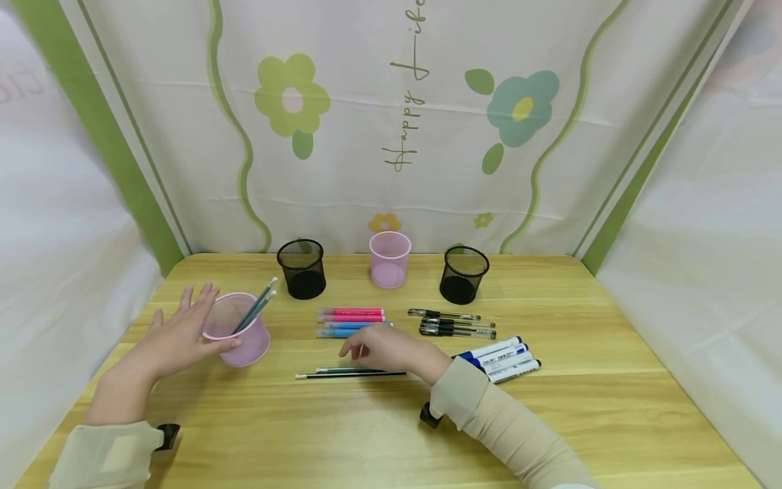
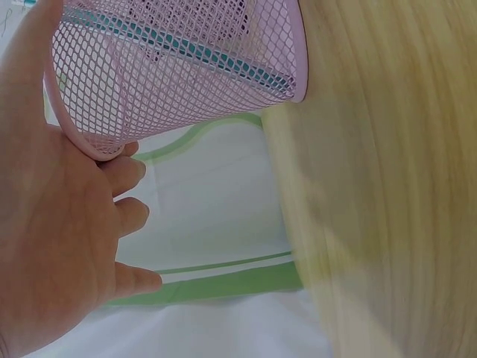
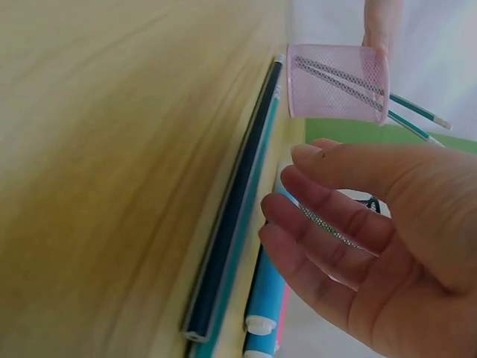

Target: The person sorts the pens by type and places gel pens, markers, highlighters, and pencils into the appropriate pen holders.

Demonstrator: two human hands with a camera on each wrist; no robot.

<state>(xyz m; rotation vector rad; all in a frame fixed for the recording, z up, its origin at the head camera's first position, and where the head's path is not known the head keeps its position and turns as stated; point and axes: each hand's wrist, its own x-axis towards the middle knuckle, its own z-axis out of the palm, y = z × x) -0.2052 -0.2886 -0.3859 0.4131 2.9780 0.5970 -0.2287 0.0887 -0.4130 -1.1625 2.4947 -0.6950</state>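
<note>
My left hand (image 1: 177, 339) holds a pink mesh pen cup (image 1: 246, 350) by its rim, thumb on the near side and fingers on the far side. Two green pencils (image 1: 258, 305) lean inside this cup, their eraser ends sticking out to the right. Over a dark pencil (image 1: 324, 376) and a green pencil (image 3: 261, 160) lying side by side on the table hovers my right hand (image 1: 387, 348). Its fingers are loosely bent with nothing between them, as the right wrist view shows. A gap separates its fingertips from those pencils.
Pink and blue markers (image 1: 351, 318) lie behind the right hand. Black gel pens (image 1: 455, 324) and white-barrelled markers (image 1: 507, 360) are to the right. Along the back stand a black mesh cup (image 1: 307, 282), a pink cup (image 1: 389, 272) and another black cup (image 1: 459, 288).
</note>
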